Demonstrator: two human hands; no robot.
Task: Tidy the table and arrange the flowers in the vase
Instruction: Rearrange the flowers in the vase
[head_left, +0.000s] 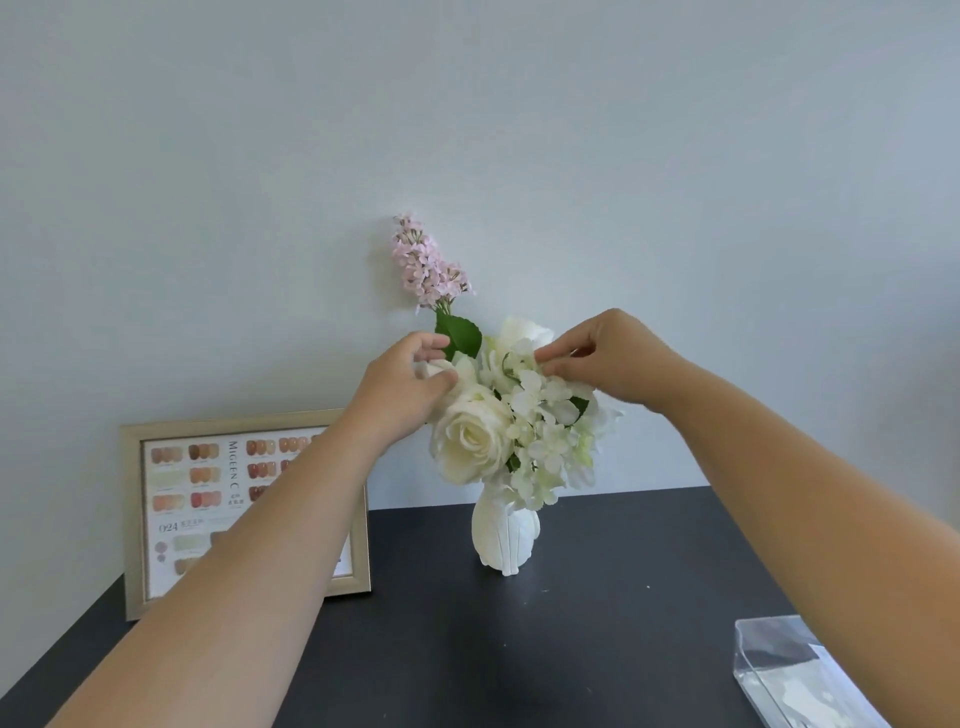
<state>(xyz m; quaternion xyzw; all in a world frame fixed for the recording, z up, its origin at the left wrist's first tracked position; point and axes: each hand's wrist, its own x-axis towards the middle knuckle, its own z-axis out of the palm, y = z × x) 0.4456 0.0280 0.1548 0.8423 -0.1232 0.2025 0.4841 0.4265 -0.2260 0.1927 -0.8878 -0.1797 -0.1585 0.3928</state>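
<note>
Hands raised over the vase (506, 540): my left hand (410, 387) pinches a white bloom (441, 370), my right hand (608, 358) pinches petals (524, 358), both forearms stretched forward.

A plain wall (467, 104) in pale grey-blue fills the upper part of the view; no marks or fixtures are seen on it. Lighting is soft and even, with only faint shadows. A dark, matte table (597, 639) is set against the wall. A picture frame (130, 519) in pale gold is stood on the table's left side, leaning back against the wall; a printed chart of coloured swatches is held in it. A clear plastic box (800, 675) is seen at the lower right edge.
</note>
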